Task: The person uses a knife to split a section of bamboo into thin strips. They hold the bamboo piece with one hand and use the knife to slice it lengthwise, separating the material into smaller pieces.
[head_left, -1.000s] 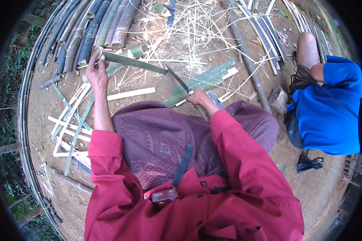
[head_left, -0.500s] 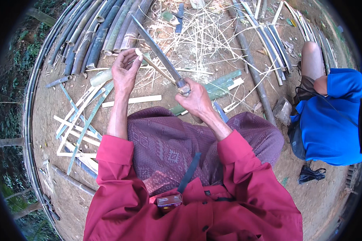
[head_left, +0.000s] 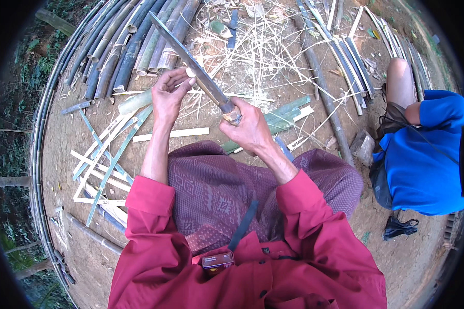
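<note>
My right hand [head_left: 250, 126] is closed round the short handle of a machete [head_left: 203, 77], above my lap. Its long dark blade slants up and to the left, past the fingertips of my left hand [head_left: 167, 98]. Between thumb and fingers, that hand pinches a thin bamboo strip [head_left: 190, 72]. Only the strip's pale end shows clearly, as the blade covers most of its length. Blade and strip lie very close; whether they touch, I cannot tell.
Dark bamboo poles [head_left: 108, 56] lie in a row at the far left. Thin shavings [head_left: 263, 51] litter the ground ahead. Split bamboo strips [head_left: 100, 159] are piled at the left. A person in a blue shirt [head_left: 417, 154] sits at the right, near a black plastic bag [head_left: 399, 227].
The machete has shifted left, its tip now further up and left. My left hand has moved slightly right and down. The strip, visible along its length before, is now mostly behind the blade.
</note>
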Action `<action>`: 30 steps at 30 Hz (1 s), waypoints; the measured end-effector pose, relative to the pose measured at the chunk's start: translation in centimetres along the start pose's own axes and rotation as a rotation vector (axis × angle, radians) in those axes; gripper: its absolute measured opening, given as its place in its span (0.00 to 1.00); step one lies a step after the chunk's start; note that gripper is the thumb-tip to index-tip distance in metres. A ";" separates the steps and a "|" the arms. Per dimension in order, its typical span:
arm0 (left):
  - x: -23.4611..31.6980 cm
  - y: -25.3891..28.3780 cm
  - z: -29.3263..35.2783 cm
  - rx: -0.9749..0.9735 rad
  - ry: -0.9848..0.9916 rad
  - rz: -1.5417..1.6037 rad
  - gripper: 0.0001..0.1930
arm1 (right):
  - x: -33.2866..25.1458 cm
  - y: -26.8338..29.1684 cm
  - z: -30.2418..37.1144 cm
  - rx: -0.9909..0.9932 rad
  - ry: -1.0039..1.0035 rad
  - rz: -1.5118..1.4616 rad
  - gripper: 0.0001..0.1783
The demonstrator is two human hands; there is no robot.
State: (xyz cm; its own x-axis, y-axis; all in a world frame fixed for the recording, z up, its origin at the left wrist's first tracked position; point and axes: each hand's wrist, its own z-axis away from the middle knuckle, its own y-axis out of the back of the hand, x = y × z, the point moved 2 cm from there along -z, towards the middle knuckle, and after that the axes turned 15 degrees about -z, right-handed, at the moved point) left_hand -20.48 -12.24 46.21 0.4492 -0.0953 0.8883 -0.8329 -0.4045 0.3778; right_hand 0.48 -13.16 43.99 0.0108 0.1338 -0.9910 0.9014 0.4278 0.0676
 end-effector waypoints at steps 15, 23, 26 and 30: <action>-0.4 0.1 0.5 0.013 0.031 -0.014 0.17 | 0.2 -0.5 0.0 -0.016 -0.065 -0.006 0.17; 0.1 0.8 1.0 0.054 -0.018 -0.021 0.15 | 1.2 -1.2 0.3 -0.020 0.002 0.013 0.14; 1.6 1.6 1.3 0.090 -0.051 -0.020 0.15 | 0.4 -1.8 1.1 -0.045 -0.080 0.032 0.17; 2.5 1.9 1.8 0.040 -0.004 -0.166 0.17 | 11.0 -0.1 7.4 0.075 -0.023 0.236 0.23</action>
State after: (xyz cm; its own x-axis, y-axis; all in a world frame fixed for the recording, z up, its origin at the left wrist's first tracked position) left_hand -20.34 -14.86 48.71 0.5811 -0.0281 0.8134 -0.7338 -0.4505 0.5086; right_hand 3.73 -18.37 32.27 0.2341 0.2014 -0.9511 0.9022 0.3196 0.2897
